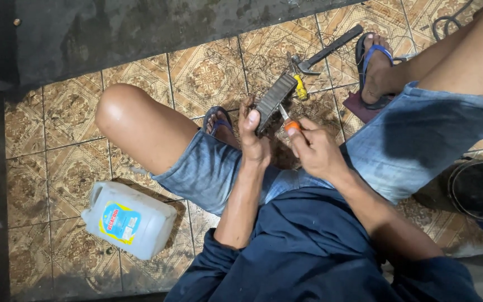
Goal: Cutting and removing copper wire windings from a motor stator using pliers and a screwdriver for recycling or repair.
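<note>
My left hand (252, 137) grips the near end of a dark ribbed rectangular metal block (275, 100), holding it tilted above the tiled floor between my knees. My right hand (315, 148) is closed around an orange-handled screwdriver (289, 124), whose metal tip touches the block's right edge. Both forearms reach out from dark blue sleeves over my denim shorts.
A claw hammer (325, 51) and a yellow-handled tool (299, 88) lie on the tiles beyond the block. A white plastic jug (128, 220) with a blue and yellow label lies at lower left. A dark round container (481, 189) stands at right. My feet wear blue sandals (371, 61).
</note>
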